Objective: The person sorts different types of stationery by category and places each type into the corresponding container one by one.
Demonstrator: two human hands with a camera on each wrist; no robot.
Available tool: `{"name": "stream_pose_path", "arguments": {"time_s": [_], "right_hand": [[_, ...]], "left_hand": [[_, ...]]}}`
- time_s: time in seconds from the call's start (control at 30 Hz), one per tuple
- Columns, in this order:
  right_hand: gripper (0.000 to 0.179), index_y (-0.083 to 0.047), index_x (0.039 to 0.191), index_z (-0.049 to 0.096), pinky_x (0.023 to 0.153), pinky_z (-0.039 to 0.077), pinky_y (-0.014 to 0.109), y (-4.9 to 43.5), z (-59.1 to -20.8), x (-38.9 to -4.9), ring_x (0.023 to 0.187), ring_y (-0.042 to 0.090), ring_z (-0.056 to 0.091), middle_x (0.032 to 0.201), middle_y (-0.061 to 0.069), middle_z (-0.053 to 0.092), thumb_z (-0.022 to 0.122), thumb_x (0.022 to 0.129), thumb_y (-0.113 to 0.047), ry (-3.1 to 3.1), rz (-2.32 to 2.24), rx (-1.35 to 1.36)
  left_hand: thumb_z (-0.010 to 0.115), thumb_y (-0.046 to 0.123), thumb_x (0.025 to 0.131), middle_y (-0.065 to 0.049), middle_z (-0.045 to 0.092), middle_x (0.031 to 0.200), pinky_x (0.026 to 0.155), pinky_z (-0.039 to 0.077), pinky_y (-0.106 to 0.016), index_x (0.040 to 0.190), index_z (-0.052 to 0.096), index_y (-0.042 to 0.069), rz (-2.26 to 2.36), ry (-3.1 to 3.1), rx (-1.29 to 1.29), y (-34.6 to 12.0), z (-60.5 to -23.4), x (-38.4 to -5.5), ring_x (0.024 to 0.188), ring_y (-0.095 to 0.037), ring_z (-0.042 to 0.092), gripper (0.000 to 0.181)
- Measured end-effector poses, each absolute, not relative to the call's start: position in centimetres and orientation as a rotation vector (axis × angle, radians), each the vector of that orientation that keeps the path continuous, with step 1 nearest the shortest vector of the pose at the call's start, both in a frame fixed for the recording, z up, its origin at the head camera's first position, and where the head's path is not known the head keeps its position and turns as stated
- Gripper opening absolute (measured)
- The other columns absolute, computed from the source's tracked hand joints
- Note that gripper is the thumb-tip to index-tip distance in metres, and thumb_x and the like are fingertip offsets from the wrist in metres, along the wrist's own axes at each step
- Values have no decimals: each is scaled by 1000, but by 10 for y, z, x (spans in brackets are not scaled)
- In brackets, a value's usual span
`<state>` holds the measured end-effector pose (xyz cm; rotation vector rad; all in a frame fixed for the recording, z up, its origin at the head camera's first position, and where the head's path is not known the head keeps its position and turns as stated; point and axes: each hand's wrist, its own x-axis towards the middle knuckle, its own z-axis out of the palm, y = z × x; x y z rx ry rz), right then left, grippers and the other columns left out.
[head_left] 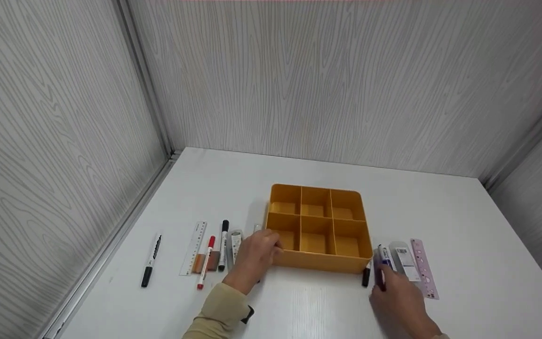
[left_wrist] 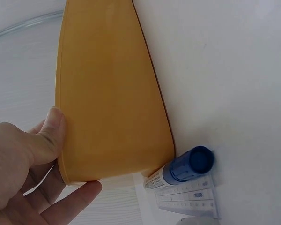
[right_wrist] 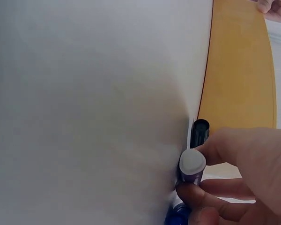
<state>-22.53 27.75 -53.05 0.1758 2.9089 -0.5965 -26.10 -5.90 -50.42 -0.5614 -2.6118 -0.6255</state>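
While the left hand (head_left: 257, 247) grips the near left corner of the yellow box (head_left: 318, 262), thumb at the rim and fingers bent round the edge, over on the far side the right hand (head_left: 398, 294) pinches a purple stick (right_wrist: 193, 162), white end showing, thumb and fingers closed about it! Tight by that grip sits a black-capped marker (head_left: 366, 275), right at the box's near right corner, with a blue-and-white marker (head_left: 386, 254) just beside the fingers, then a labelled packet (head_left: 407, 264) and a pink ruler (head_left: 425, 270). The box stands mid-table, six compartments facing up. Across to its left, a blue-capped marker (left_wrist: 189, 165) hugs the corner, and further out come a black marker (head_left: 224, 245), a red marker (head_left: 206, 262), a clear ruler (head_left: 193, 248) and, outermost, a black-capped pen (head_left: 150, 261), all on the white table (head_left: 318, 303).
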Motion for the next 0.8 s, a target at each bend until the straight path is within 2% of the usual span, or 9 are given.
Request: {"name": "stream_pose_path", "arguments": {"time_s": [0.1,0.23,0.3,0.43,0.5,0.63,0.8], "right_hand": [[55,3,139,46,63,48,30,280,-530,-226,76,19,58,96,11,64,62,88,-12,2862,-693,212],[56,8,139,44,64,47,30,283,-527,-227,82,21,57,105,17,63,59,89,-12,2848,-773,233],[50,10,132,49,64,47,30,285,-525,-227,82,22,56,104,17,64,59,88,-11,2884,-788,206],[35,9,117,57,60,46,30,288,-520,-227,75,19,56,90,12,63,60,87,-8,2931,-824,180],[36,9,119,58,59,46,29,290,-517,-228,74,18,55,88,10,62,59,87,-8,2915,-840,196],[50,10,134,50,58,47,28,294,-510,-228,74,18,55,89,10,62,59,89,-10,2917,-858,180],[51,8,136,50,52,46,25,294,-498,-223,68,15,55,84,8,64,59,88,-8,3034,-873,98]], "left_hand": [[77,21,84,3,65,83,72,54,-25,87,68,15,-633,-2616,-562,-59,-504,-260,75,-11,58,10],[76,21,84,3,65,82,71,54,-25,85,69,15,-648,-2606,-562,-58,-504,-260,75,-11,58,10],[76,21,84,3,65,81,71,54,-25,85,69,15,-651,-2600,-562,-59,-504,-259,75,-11,58,10],[75,21,85,3,65,83,72,54,-25,87,69,14,-657,-2595,-572,-59,-504,-260,76,-11,59,10],[75,21,85,3,65,83,73,54,-25,87,69,14,-662,-2599,-575,-58,-504,-260,77,-11,59,10],[75,21,86,3,65,84,75,55,-25,89,69,14,-683,-2619,-568,-58,-503,-260,77,-11,58,9],[77,20,85,3,65,83,73,55,-25,86,68,15,-644,-2601,-560,-58,-504,-260,76,-11,59,10]]}}
